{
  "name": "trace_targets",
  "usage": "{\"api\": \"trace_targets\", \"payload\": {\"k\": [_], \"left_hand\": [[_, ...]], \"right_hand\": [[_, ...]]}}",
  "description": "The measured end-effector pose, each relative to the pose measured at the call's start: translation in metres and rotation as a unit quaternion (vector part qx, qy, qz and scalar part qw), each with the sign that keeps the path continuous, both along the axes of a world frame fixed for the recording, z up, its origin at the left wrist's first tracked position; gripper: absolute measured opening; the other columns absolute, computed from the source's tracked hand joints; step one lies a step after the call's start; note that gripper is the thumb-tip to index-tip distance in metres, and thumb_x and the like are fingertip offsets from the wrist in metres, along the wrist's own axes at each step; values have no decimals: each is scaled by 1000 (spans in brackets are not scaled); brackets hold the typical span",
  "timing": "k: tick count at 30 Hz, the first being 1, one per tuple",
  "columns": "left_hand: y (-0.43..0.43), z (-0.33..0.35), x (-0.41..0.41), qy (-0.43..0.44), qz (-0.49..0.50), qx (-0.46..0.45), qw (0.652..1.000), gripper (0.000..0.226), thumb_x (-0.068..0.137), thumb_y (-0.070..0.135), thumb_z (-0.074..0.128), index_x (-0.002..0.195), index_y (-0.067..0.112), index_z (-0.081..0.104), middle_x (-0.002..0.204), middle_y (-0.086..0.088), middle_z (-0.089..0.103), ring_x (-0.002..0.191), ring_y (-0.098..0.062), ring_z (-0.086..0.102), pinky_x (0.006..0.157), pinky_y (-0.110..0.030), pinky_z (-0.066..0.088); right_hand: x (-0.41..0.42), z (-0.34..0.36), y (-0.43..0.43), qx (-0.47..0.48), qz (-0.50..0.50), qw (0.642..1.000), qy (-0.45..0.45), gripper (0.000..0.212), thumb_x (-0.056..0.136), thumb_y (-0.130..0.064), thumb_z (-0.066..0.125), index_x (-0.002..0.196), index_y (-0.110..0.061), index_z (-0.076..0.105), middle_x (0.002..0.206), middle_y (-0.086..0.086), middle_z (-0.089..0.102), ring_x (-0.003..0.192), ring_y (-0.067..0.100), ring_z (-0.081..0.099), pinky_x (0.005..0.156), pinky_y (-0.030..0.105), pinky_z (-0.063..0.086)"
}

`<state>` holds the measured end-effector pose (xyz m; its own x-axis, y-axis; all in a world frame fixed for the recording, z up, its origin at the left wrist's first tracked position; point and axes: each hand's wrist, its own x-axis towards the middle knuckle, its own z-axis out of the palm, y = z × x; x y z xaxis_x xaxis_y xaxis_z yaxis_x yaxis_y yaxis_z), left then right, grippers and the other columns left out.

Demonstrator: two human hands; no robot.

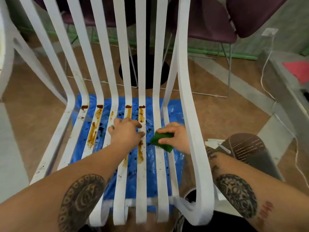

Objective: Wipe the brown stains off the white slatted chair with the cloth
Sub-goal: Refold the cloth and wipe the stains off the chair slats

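The white slatted chair (160,173) fills the view, its seat slats running toward me. Brown stains (93,131) streak several seat slats on the left and middle, with dark blobs near the bend to the backrest. My left hand (125,133) rests flat on the middle slats, fingers spread. My right hand (175,136) reaches in under the chair's right arm and pinches a folded green cloth (161,140), which lies on a slat right of centre. The slat under the cloth looks mostly white.
A blue plastic sheet (150,164), spattered with dark spots, lies on the floor beneath the seat. Purple chairs (209,22) and a black table base (150,71) stand behind the backrest. A white cable (267,67) runs along the floor at right.
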<state>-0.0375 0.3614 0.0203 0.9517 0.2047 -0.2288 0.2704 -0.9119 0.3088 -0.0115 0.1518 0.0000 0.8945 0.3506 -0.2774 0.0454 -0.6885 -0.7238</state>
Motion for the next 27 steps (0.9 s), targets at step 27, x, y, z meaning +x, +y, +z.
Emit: {"api": "trace_targets", "payload": {"k": [27], "left_hand": [[5, 12, -33, 23, -34, -5, 999, 36, 92, 57, 62, 123, 41, 66, 138, 6, 57, 137, -28, 30, 103, -51, 29]], "right_hand": [[-38, 24, -14, -178, 243, 953, -17, 37, 90, -54, 64, 123, -37, 69, 95, -13, 62, 84, 7, 62, 81, 26, 54]]}}
